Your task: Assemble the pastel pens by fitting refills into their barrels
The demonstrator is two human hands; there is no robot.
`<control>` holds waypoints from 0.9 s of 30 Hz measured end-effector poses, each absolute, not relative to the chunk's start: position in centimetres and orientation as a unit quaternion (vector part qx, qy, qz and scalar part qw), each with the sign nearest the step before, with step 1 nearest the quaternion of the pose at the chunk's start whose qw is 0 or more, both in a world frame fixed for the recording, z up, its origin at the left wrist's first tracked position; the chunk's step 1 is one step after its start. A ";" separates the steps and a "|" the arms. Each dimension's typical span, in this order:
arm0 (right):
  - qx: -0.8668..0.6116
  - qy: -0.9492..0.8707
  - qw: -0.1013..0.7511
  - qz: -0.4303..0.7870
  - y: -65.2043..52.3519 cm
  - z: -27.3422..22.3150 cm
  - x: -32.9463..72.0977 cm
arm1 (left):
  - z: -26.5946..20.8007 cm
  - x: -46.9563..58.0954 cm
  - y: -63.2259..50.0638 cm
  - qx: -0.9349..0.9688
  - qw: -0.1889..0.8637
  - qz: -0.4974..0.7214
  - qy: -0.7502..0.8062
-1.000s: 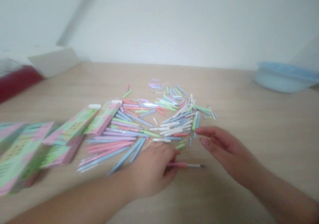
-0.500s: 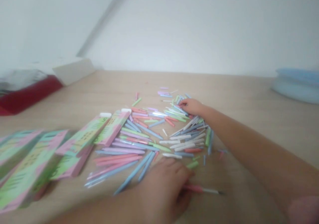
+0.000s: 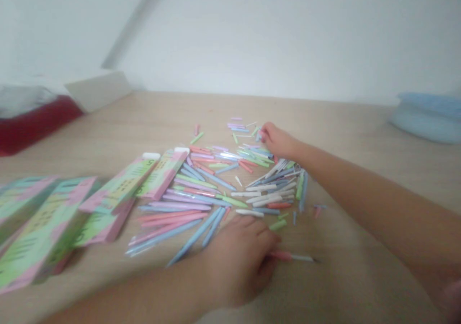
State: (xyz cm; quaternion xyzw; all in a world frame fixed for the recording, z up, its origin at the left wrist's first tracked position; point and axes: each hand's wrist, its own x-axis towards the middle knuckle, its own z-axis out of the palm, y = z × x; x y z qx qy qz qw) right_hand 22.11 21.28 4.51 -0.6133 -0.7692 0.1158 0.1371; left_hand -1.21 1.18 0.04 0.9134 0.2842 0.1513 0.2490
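Observation:
My left hand (image 3: 243, 257) is closed at the front of the pile, around a coral pen piece (image 3: 281, 255). A thin grey refill with a dark tip sticks out of that piece to the right. My right hand (image 3: 275, 139) reaches to the far edge of the pile, its fingers pinched together beside small blue and green pen parts (image 3: 255, 131). Whatever those fingers grip is too small and blurred to name. Between the hands lie white pen parts (image 3: 266, 199) and green ones. Pastel pens (image 3: 190, 206) in blue, purple and pink, some in clear wrap, lie left of them.
Pink and green printed boxes (image 3: 46, 228) lie along the left. Behind them are a red box (image 3: 39, 122) and a pale open flap (image 3: 99, 91). A light blue rounded item (image 3: 428, 117) sits at the far right, near the wall.
My right hand has moved slightly away from me, off the green and blue parts toward the pile's far edge. My left hand keeps its grip on the coral piece. The view has tilted slightly.

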 end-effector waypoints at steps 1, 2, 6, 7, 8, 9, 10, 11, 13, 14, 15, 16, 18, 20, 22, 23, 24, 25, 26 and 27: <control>-0.611 -0.767 0.161 0.113 19.5 4.5 22.1 | 0.0 -1.3 1.2 0.915 0.248 0.151 0.280; -0.606 -0.766 0.186 0.111 17.4 4.5 22.2 | 0.0 -1.3 1.2 0.915 0.249 0.152 0.279; -0.536 -0.774 0.274 0.195 6.8 3.7 23.0 | -0.2 -1.5 1.2 0.912 0.254 0.159 0.281; -0.538 -0.769 0.277 0.206 4.0 3.3 23.4 | -0.2 -1.5 1.2 0.912 0.252 0.157 0.282; -0.539 -0.768 0.275 0.211 1.4 2.9 24.0 | -0.2 -1.5 1.2 0.913 0.250 0.155 0.282; -0.547 -0.765 0.260 0.219 -1.0 2.5 24.6 | -0.2 -1.6 1.2 0.914 0.249 0.153 0.281; -0.553 -0.764 0.254 0.215 -3.1 2.1 25.3 | -0.1 -1.6 1.2 0.915 0.248 0.150 0.281; -0.562 -0.759 0.251 0.212 -4.8 1.7 26.0 | -0.1 -1.6 1.2 0.915 0.248 0.148 0.281; -0.594 -0.736 0.236 0.223 -7.4 1.0 27.3 | 0.1 -1.6 1.2 0.916 0.249 0.143 0.281; -0.609 -0.722 0.241 0.222 -8.2 0.8 27.8 | 0.2 -1.7 1.2 0.915 0.249 0.144 0.283; -0.622 -0.711 0.244 0.220 -8.8 0.6 28.2 | 0.3 -1.7 1.2 0.915 0.251 0.142 0.283; -0.631 -0.703 0.249 0.215 -9.2 0.5 28.4 | 0.4 -1.7 1.2 0.915 0.251 0.140 0.283; -0.633 -0.703 0.250 0.206 -9.5 0.3 28.5 | 0.5 -1.8 1.2 0.918 0.246 0.132 0.281; -0.623 -0.717 0.239 0.202 -9.3 0.2 28.3 | 0.5 -1.9 1.2 0.922 0.235 0.123 0.283; -0.610 -0.732 0.233 0.193 -9.1 0.1 28.1 | 0.5 -2.0 1.2 0.924 0.224 0.117 0.287; -0.606 -0.738 0.230 0.188 -9.0 0.1 28.1 | 0.5 -2.0 1.2 0.925 0.221 0.115 0.288; -0.604 -0.741 0.227 0.184 -9.0 0.1 28.1 | 0.4 -2.0 1.3 0.925 0.220 0.113 0.288; -0.604 -0.743 0.224 0.179 -9.0 0.2 28.1 | 0.4 -2.0 1.3 0.925 0.221 0.112 0.287; -0.605 -0.745 0.220 0.174 -9.0 0.2 28.2 | 0.4 -2.0 1.3 0.925 0.223 0.111 0.287; -0.606 -0.748 0.216 0.167 -9.0 0.2 28.3 | 0.4 -2.0 1.3 0.925 0.223 0.110 0.287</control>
